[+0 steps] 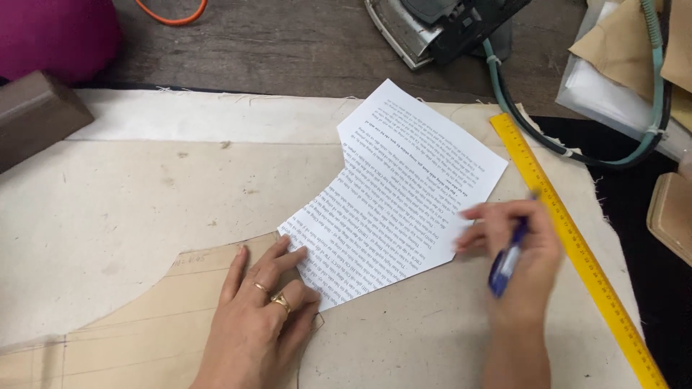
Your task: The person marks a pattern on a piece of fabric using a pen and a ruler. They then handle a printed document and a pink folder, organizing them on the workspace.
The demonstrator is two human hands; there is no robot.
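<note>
A white printed paper piece (404,187), cut to an angular shape, lies on a pale cloth-covered table (144,202). My left hand (263,310), with two rings, rests flat with fingers spread on the paper's lower left corner and on a tan paper pattern (144,324) beneath it. My right hand (515,248) grips a blue pen (504,263) at the paper's right edge; the hand is blurred. A yellow ruler (569,238) lies diagonally just right of that hand.
An iron (432,25) with a teal cable (562,140) stands at the top on the dark wood. A brown block (32,115) sits far left, purple fabric (54,32) above it. Tan papers (627,50) and a wooden board (674,212) are at the right.
</note>
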